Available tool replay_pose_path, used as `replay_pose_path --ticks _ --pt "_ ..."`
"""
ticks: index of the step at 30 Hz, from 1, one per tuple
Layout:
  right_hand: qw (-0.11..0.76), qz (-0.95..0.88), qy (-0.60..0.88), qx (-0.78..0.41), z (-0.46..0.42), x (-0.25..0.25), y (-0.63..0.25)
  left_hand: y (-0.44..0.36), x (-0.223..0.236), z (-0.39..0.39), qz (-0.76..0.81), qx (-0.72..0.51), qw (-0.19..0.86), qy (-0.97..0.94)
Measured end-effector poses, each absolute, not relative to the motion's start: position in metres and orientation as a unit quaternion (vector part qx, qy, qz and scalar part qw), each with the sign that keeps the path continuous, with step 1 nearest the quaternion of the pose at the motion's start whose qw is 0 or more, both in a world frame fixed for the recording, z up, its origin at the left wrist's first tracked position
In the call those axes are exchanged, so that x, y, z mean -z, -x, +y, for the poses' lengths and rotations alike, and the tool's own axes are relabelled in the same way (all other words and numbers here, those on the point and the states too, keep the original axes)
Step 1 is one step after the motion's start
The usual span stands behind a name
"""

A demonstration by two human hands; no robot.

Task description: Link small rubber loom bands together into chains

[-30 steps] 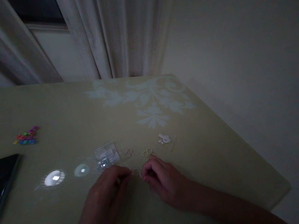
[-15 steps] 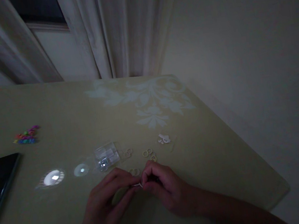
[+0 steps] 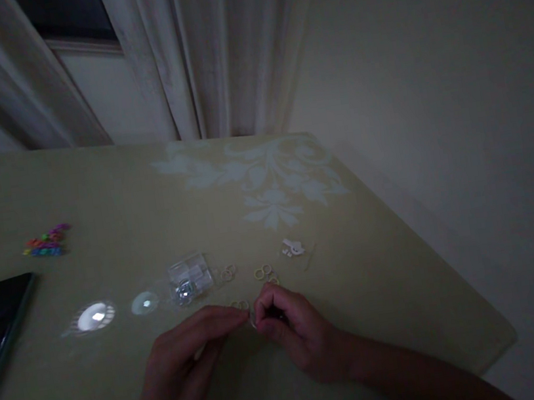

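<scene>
Right hand (image 3: 302, 335): your fingers pinch a pale ring (image 3: 253, 322) between both hands, near side of counter (image 3: 122, 194). Left hand (image 3: 188, 349): fingertips beside it, any hold unclear. Best pinch lightly, edge exposed.

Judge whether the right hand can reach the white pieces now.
Probably yes: the white pieces lie just beyond the right hand, nothing tall between, though it pinches a thin pale piece.

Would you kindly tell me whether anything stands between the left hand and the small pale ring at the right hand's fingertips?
Nothing visible does: the left hand reaches right up to the small pale ring held by the right hand. Loose rings lie just beyond, on the table.
</scene>
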State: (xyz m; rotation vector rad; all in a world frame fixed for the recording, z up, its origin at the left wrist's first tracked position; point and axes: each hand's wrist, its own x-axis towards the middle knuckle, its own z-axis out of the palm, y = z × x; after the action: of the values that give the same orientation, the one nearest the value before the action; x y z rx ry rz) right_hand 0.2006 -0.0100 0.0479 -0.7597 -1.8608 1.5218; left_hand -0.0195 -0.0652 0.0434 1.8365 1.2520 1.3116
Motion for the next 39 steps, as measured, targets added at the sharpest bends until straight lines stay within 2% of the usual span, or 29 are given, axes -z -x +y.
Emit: replay_pose_path --ticks 4,16,33,39 --pt "0.3 -0.71 0.284 -0.569 -0.01 -0.046 -0.201 0.017 -0.046 -0.065 0.474 -0.491 0.271 -0.679" --pt "0.298 -0.739 0.253 -0.549 -0.011 -0.049 -0.202 0.013 -0.042 -0.069 0.465 -0.48 0.402 -0.626" --pt "0.309 -0.704 0.274 -0.578 -0.012 -0.047 -0.201 0.009 -0.044 -0.067 0.461 -0.473 0.349 -0.665" --pt "0.32 -0.741 0.299 -0.509 -0.011 -0.041 -0.201 0.012 -0.042 -0.069 0.464 -0.475 0.332 -0.671"
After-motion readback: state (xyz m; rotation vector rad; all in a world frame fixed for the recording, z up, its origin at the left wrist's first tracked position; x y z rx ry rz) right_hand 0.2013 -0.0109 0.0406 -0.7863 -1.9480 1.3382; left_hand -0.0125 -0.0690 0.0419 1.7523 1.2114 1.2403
